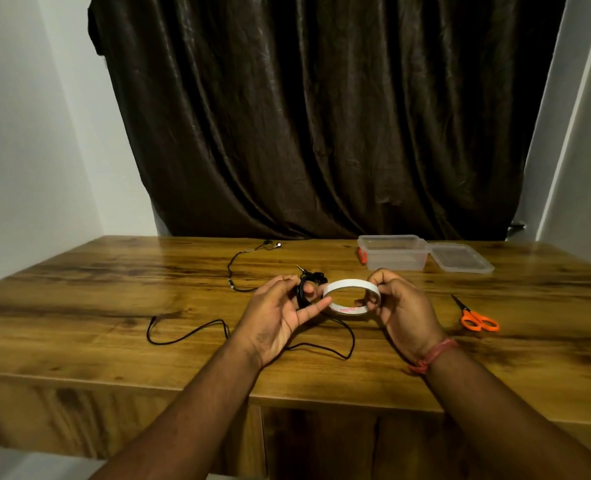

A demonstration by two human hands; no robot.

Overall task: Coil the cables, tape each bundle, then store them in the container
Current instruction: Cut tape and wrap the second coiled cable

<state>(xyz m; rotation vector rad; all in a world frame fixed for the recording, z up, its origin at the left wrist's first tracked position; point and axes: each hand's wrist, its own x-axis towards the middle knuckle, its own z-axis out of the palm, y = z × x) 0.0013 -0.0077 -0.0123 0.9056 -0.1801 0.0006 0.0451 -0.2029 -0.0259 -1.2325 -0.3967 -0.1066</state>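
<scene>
My left hand [280, 313] grips a small coil of black cable [304, 289] above the middle of the wooden table [114, 299]; its jack plug sticks up behind the fingers. My right hand [401, 306] holds a white tape roll [351, 287] by its right side, and the roll's left edge touches my left fingers. A second black cable [190, 332] lies loose on the table under my hands. A thin earphone cable [233, 268] trails toward the far edge. The clear plastic container [392, 254] stands open at the far right.
The container's lid [460, 259] lies flat just right of it, and something orange [362, 256] shows behind its left corner. Orange-handled scissors [477, 317] rest on the table right of my right hand. A dark curtain hangs behind the table.
</scene>
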